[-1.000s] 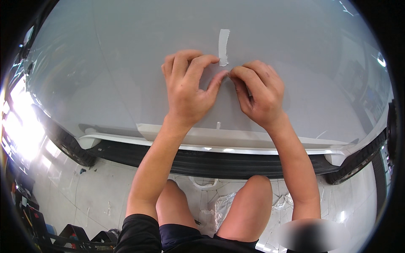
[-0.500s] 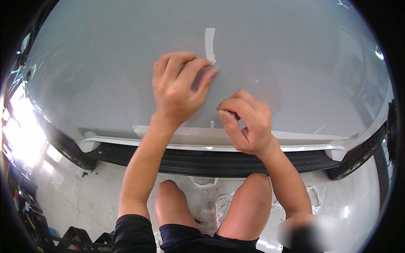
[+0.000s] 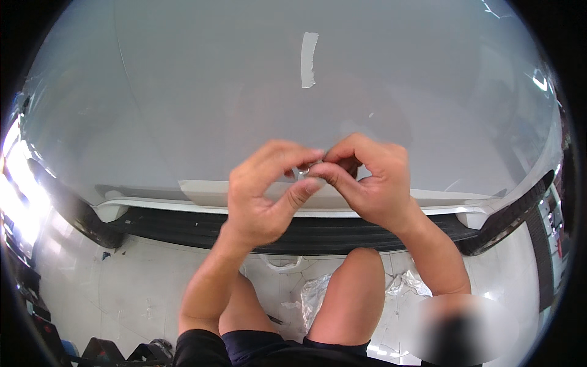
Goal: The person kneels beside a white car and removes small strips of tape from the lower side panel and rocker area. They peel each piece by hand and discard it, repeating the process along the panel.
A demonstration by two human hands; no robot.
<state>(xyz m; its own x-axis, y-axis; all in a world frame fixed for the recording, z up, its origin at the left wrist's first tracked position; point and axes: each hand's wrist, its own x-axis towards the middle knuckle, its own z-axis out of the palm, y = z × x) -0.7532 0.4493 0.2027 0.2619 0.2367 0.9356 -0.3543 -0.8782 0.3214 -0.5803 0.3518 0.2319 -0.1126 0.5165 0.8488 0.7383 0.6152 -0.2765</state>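
Note:
My left hand (image 3: 266, 192) and my right hand (image 3: 370, 180) meet in front of me, fingertips pinched together on a small clear scrap of film (image 3: 304, 172). They hover off a large pale grey car body panel (image 3: 183, 104). A short strip of white tape (image 3: 309, 59) sticks upright on the panel above my hands. Neither hand touches the panel or the tape.
A white lip and a black trim strip (image 3: 183, 223) run along the panel's lower edge. My bare knees (image 3: 351, 287) are below, over a pale tiled floor with crumpled clear film (image 3: 312, 300). Dark items sit at the lower left (image 3: 122, 352).
Both hands have lifted off the panel and drawn down toward me. They were pressing next to the tape; now their fingertips are pinched together on a small scrap.

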